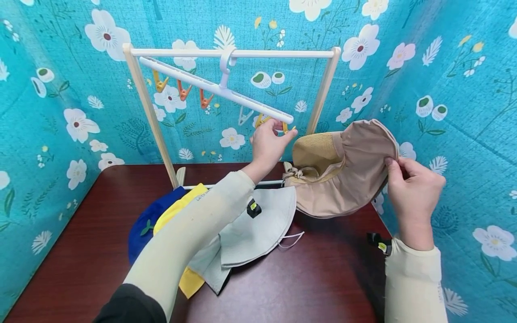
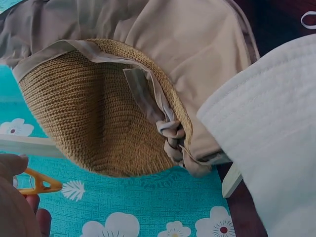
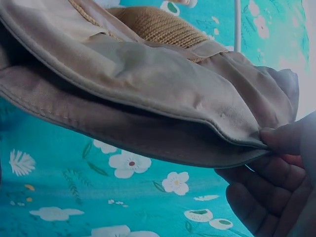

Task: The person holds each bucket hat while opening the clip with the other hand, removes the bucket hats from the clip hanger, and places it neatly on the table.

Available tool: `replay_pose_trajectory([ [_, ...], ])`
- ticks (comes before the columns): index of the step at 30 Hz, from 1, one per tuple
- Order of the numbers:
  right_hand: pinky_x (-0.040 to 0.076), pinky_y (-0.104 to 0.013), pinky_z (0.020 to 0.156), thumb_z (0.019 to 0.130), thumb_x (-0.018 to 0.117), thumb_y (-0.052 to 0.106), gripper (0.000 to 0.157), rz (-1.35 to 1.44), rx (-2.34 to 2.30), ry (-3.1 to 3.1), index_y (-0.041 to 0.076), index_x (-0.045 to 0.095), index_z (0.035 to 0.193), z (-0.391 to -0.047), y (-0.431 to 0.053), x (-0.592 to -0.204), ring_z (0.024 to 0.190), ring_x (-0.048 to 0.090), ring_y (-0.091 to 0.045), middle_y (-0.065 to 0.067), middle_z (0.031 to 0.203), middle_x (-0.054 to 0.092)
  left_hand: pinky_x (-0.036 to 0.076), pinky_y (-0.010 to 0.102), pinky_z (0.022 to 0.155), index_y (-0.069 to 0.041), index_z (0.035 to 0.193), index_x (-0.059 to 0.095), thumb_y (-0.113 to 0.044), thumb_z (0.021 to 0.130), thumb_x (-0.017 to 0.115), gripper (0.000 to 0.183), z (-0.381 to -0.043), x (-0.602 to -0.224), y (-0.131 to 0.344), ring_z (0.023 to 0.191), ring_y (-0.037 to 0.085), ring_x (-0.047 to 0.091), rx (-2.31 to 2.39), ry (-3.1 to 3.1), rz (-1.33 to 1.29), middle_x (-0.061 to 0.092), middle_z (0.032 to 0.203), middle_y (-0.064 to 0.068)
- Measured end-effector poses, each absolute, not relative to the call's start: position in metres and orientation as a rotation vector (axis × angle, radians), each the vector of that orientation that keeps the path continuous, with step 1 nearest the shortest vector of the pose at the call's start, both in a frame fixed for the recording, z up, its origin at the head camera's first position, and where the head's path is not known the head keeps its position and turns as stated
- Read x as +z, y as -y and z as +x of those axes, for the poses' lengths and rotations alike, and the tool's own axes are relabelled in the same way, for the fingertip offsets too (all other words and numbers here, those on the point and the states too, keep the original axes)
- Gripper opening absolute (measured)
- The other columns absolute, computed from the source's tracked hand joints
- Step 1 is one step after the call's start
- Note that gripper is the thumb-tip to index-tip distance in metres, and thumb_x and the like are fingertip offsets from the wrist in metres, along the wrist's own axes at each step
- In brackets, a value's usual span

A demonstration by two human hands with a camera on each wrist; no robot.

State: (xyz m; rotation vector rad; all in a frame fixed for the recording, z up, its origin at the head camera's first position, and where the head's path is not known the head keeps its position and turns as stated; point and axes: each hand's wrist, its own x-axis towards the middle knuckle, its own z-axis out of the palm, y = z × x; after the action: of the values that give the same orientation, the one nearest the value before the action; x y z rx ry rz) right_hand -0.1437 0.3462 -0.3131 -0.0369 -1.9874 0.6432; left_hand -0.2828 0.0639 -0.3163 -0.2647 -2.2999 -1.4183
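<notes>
At the low right end of a white clip hanger [image 1: 218,89], my left hand [image 1: 268,146] pinches a yellow clip [image 2: 43,182] between thumb and fingers. My right hand [image 1: 416,193] holds up a tan sun hat [image 1: 359,166] by the edge of its brim, thumb on one side and fingers on the other. The hat has a woven straw crown [image 2: 103,123] and a knotted fabric tie [image 2: 173,138]. Its crown hangs just below and to the right of my left hand. In the right wrist view the folded brim [image 3: 163,94] is pinched at its edge.
The hanger hooks over a rack's white rod [image 1: 282,54] and tilts down to the right; orange clips [image 1: 205,98] hang from it. A white hat [image 1: 258,229], a yellow hat [image 1: 191,282] and a blue hat [image 1: 139,224] overlap on the dark red table [image 1: 97,220]. Floral cloth [image 1: 258,27] surrounds it.
</notes>
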Motion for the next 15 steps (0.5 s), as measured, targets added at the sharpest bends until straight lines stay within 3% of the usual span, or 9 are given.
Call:
replay_pose_trajectory([
  [8, 0.025, -0.008, 0.052, 0.096, 0.072, 0.033, 0.035, -0.072, 0.616, 1.996, 0.0, 0.081, 0.088, -0.139, -0.359, -0.307, 0.057, 0.035, 0.021, -0.021, 0.071, 0.07, 0.037, 0.045, 0.1, -0.02, 0.109, 0.067, -0.05, 0.089, 0.077, 0.038, -0.282, -0.314, -0.062, 0.097, 0.008, 0.062, -1.433, 2.322, -0.284, 0.072, 0.105, -0.009],
  [13, 0.023, -0.007, 0.051, 0.096, 0.073, 0.028, 0.031, -0.106, 0.608, 1.975, -0.001, 0.081, 0.089, -0.136, -0.363, -0.304, 0.057, 0.035, 0.023, -0.022, 0.074, 0.071, 0.038, 0.042, 0.101, -0.019, 0.113, 0.069, -0.048, 0.089, 0.078, 0.039, -0.282, -0.317, -0.06, 0.104, 0.015, 0.064, -1.47, 2.317, -0.309, 0.073, 0.109, -0.007],
  [15, 0.022, -0.007, 0.05, 0.096, 0.072, 0.025, 0.031, -0.109, 0.606, 1.956, -0.002, 0.08, 0.084, -0.135, -0.364, -0.302, 0.055, 0.034, 0.021, -0.012, 0.067, 0.068, 0.037, 0.042, 0.103, -0.019, 0.118, 0.069, -0.047, 0.09, 0.078, 0.041, -0.281, -0.318, -0.059, 0.108, 0.018, 0.065, -1.491, 2.317, -0.33, 0.073, 0.113, -0.004],
])
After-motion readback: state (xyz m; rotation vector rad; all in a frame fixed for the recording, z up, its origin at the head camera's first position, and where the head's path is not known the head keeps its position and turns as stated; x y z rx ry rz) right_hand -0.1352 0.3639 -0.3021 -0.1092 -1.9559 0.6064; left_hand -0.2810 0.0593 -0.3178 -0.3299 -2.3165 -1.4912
